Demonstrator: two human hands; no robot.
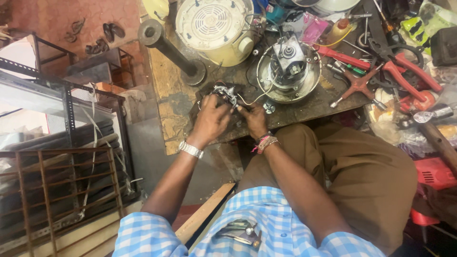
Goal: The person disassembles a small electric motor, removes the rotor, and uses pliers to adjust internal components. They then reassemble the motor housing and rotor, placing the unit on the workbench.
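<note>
Both hands meet at the near edge of a worn wooden workbench (173, 102). My left hand (210, 119), with a metal watch on the wrist, grips a small metal switch assembly (224, 93) with wires. My right hand (253, 119), with thread bands on the wrist, pinches the same part from the right. A white wire (252, 100) runs from the part to an exposed motor (289, 62) sitting in a round metal housing (309, 83) just behind the hands.
A cream appliance base (214, 28) and a black metal pipe stand (171, 50) sit at the back left. Red-handled pliers (404, 71), screwdrivers and clutter fill the right. A metal rack (62, 190) stands on the left. Tools poke from my shirt pocket (238, 233).
</note>
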